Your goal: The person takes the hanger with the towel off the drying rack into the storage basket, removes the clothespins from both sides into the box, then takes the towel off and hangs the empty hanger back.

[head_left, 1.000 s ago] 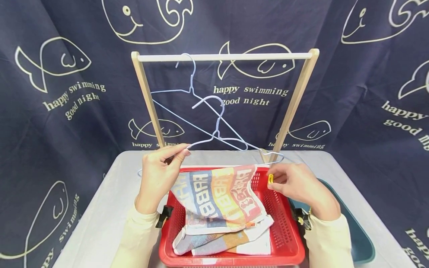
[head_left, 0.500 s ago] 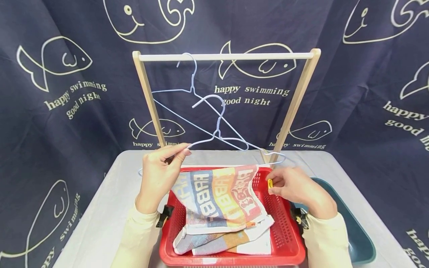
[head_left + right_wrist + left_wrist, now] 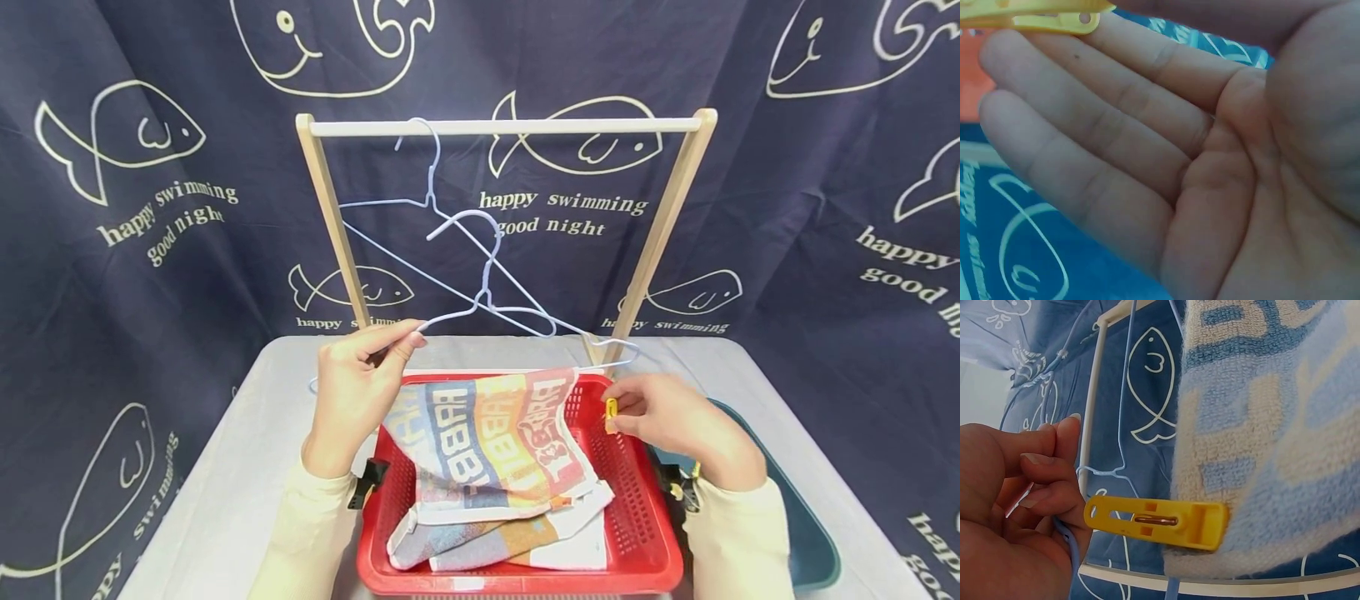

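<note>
My left hand [image 3: 356, 383] pinches one shoulder of a light-blue wire hanger [image 3: 491, 262], its hook pointing up. A striped, lettered towel [image 3: 487, 442] hangs from the hanger's lower part over the red basket. In the left wrist view, a yellow clothespin [image 3: 1154, 522] bites the towel's edge beside the left fingers. With thumb and fingertips, my right hand [image 3: 667, 412] pinches another yellow clothespin [image 3: 611, 414], just right of the towel's right edge. The right wrist view shows part of that pin at the top, the other fingers extended below it.
A second blue hanger [image 3: 431, 179] hangs on the white bar [image 3: 525, 127] of a wooden rack behind. More folded cloth [image 3: 555, 554] lies in the red basket [image 3: 645, 550]. A teal basin [image 3: 813, 542] stands to the right, partly behind the right arm.
My right hand, still pinching the clothespin, has shifted slightly down and to the right. The left hand, hanger and towel stay almost where they were.
</note>
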`<state>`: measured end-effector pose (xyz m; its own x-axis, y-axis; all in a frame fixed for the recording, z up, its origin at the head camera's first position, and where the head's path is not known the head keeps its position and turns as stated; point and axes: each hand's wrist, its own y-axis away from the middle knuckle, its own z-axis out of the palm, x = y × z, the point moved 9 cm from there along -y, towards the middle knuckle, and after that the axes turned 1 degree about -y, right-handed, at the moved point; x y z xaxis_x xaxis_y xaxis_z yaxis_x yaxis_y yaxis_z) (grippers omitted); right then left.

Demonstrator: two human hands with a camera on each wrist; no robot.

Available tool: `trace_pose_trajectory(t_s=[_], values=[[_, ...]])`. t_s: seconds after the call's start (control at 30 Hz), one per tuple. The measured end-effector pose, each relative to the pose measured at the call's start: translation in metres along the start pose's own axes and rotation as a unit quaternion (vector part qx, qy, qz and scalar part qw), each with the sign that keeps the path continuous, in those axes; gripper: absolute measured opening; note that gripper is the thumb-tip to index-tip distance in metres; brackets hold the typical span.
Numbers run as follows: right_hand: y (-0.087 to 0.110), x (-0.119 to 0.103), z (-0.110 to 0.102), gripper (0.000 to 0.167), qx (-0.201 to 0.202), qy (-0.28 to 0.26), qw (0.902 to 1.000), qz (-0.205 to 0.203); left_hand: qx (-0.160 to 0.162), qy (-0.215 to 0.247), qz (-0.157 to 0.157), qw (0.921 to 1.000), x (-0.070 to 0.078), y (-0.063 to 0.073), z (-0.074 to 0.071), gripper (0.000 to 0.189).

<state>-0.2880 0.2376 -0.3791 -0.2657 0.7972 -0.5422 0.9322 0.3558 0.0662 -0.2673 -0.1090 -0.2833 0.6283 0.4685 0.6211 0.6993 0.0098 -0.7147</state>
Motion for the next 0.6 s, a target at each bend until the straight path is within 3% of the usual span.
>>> trace_pose_trajectory(t_s=[0.27, 0.47, 0.6], values=[[0.021, 0.028, -0.033, 0.034, 0.067, 0.019, 0.9960, 0.056, -0.001, -0.004, 0.005, 1.0000, 0.002, 0.000, 0.001, 0.019], [0.029, 0.060, -0.044, 0.036, 0.058, 0.047, 0.9932, 0.089, -0.002, 0.001, -0.001, 1.0000, 0.000, 0.001, 0.000, 0.018], [0.031, 0.079, -0.044, 0.036, 0.042, 0.030, 0.9941, 0.095, -0.004, 0.002, -0.003, 1.0000, -0.002, 0.001, 0.001, 0.018]])
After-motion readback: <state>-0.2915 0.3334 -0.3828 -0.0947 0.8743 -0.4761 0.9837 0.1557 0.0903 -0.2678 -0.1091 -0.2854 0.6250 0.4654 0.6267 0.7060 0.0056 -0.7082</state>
